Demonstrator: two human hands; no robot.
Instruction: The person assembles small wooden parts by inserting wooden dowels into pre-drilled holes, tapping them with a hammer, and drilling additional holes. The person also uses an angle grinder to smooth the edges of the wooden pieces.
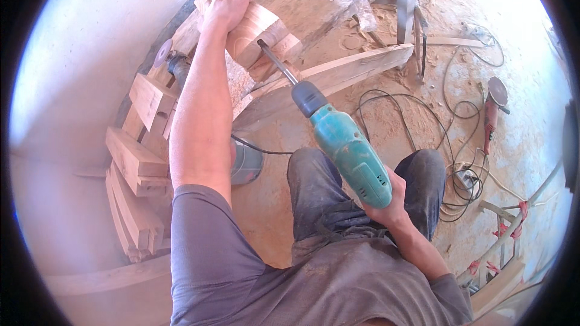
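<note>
The right hand is clenching the teal drill while the left hand, its closure unclear, is steadying the wooden block over the tabletop, where a catching bit could be wrenching the block loose.

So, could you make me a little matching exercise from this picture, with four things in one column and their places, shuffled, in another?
Things
1. Teal drill
2. Left hand
3. Red grinder
4. Stacked timber

Places
A. On the floor, toward the picture's right
B. Near the pale wall, at the picture's left
C. In the right hand
D. On a wooden block

Pairs: 1-C, 2-D, 3-A, 4-B
</note>
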